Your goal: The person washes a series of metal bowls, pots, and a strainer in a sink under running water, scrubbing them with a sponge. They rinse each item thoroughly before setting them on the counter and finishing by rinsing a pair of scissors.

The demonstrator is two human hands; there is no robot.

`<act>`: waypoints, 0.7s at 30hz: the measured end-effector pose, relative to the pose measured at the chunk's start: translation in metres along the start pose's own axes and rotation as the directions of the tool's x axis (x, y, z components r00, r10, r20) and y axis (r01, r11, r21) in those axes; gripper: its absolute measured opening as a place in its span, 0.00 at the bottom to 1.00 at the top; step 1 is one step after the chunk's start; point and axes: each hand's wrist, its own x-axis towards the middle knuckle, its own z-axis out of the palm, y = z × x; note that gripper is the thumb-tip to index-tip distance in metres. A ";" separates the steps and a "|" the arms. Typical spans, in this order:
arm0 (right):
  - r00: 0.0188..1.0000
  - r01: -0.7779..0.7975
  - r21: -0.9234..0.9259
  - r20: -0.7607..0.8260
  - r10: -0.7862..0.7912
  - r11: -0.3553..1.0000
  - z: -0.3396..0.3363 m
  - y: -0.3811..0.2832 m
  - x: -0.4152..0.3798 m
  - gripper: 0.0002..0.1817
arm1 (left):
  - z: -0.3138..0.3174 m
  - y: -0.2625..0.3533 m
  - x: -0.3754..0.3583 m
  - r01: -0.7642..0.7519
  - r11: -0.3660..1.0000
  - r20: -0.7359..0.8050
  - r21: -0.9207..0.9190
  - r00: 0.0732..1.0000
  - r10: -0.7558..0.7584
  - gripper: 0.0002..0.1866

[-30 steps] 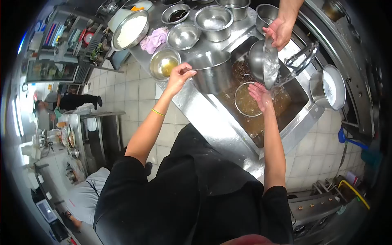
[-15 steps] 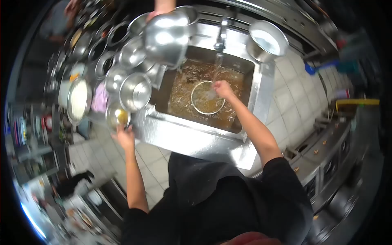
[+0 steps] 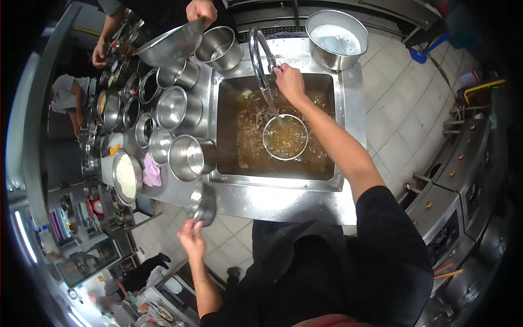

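Note:
At the lower left my left hand (image 3: 190, 238) grips the rim of a small steel pot (image 3: 202, 205), which tilts on its side by the counter's front edge. My right hand (image 3: 290, 84) is closed at the lever of the chrome faucet (image 3: 256, 52), over the sink (image 3: 227, 125). Water runs from the spout into a round metal-rimmed container (image 3: 264, 143) standing in the brown, murky water. Loose bits float around it. The inside of the small pot is mostly turned away.
Several steel pots (image 3: 188, 158) crowd the counter left of the sink, beside a pink cloth (image 3: 152, 170) and a bowl of white stuff (image 3: 126, 178). Across from me, another person's hand (image 3: 201, 12) holds a large metal bowl (image 3: 177, 48). A pot with foamy liquid (image 3: 338, 49) stands at the back right corner.
My right hand went from the container's rim up to the faucet. My left hand tipped the small pot over, and the co-worker's large bowl moved left, away from the sink.

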 end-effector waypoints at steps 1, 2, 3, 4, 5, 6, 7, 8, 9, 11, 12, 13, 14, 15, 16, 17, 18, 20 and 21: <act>0.990 0.093 -0.029 0.109 -0.090 0.995 -0.011 0.003 0.001 0.09 | 0.018 0.010 0.011 -0.109 0.994 -0.028 0.006 0.994 0.109 0.09; 0.959 0.196 -0.055 0.221 -0.180 0.979 -0.026 0.006 0.004 0.08 | 0.034 0.028 0.030 -0.116 0.990 0.057 -0.084 0.991 0.121 0.09; 0.935 0.277 -0.023 0.237 -0.264 0.961 -0.051 0.004 0.007 0.08 | 0.054 0.047 0.052 -0.110 0.978 0.139 -0.178 0.981 0.136 0.09; 0.918 0.394 -0.139 0.105 -0.382 0.909 -0.065 0.007 0.022 0.08 | 0.077 0.065 0.073 -0.149 0.971 0.177 -0.186 0.967 0.182 0.08; 0.917 0.391 -0.172 -0.016 -0.400 0.904 -0.091 -0.001 0.037 0.08 | 0.101 0.083 0.094 -0.186 0.959 0.221 -0.212 0.947 0.233 0.07; 0.898 0.389 -0.186 -0.143 -0.417 0.902 -0.104 0.007 0.061 0.08 | 0.127 0.096 0.119 -0.246 0.958 0.348 -0.145 0.894 0.282 0.06; 0.932 0.307 -0.137 -0.156 -0.326 0.942 -0.124 0.004 0.077 0.10 | 0.143 0.125 0.138 -0.251 0.957 0.395 -0.146 0.872 0.289 0.06; 0.879 0.411 -0.289 -0.127 -0.460 0.865 -0.121 0.034 0.113 0.16 | 0.170 0.136 0.153 -0.310 0.937 0.388 -0.163 0.853 0.349 0.07; 0.965 0.246 -0.395 0.014 -0.263 0.885 -0.116 0.048 0.132 0.24 | 0.187 0.150 0.165 -0.392 0.907 0.363 -0.157 0.831 0.422 0.11; 0.955 0.080 -0.476 0.288 0.070 0.876 -0.116 0.048 0.142 0.39 | 0.216 0.167 0.190 -0.443 0.892 0.544 -0.087 0.729 0.415 0.09; 0.942 0.220 -0.576 0.336 -0.017 0.787 -0.091 0.084 0.165 0.39 | 0.250 0.152 0.200 -0.514 0.845 0.425 -0.146 0.739 0.523 0.09; 0.958 0.178 -0.574 0.286 -0.008 0.799 -0.079 0.097 0.170 0.36 | 0.260 0.155 0.208 -0.444 0.891 0.471 -0.100 0.768 0.435 0.10; 0.957 0.147 -0.571 0.289 0.029 0.808 -0.083 0.082 0.168 0.31 | 0.276 0.146 0.211 -0.415 0.893 0.355 -0.177 0.819 0.451 0.11; 0.967 0.141 -0.574 0.253 0.011 0.807 -0.089 0.067 0.160 0.28 | 0.292 0.131 0.215 -0.445 0.870 0.270 -0.214 0.829 0.490 0.12; 0.975 0.125 -0.580 0.224 0.010 0.805 -0.098 0.052 0.152 0.25 | 0.282 0.129 0.220 -0.211 0.938 0.503 -0.273 0.800 0.327 0.10; 0.975 0.128 -0.569 0.223 0.003 0.813 -0.107 0.048 0.157 0.25 | 0.279 0.122 0.218 0.021 0.903 0.557 -0.429 0.794 0.246 0.08; 0.978 0.141 -0.498 0.203 -0.043 0.856 -0.115 0.049 0.162 0.24 | 0.279 0.111 0.212 0.265 0.796 0.623 -0.545 0.763 0.173 0.07; 0.974 0.176 -0.429 0.209 -0.092 0.886 -0.133 0.037 0.156 0.24 | 0.286 0.085 0.203 0.363 0.652 0.574 -0.666 0.807 0.138 0.08; 0.950 0.310 -0.257 0.042 -0.310 0.915 -0.151 0.022 0.141 0.23 | 0.291 0.073 0.192 0.431 0.475 0.535 -0.767 0.839 0.102 0.08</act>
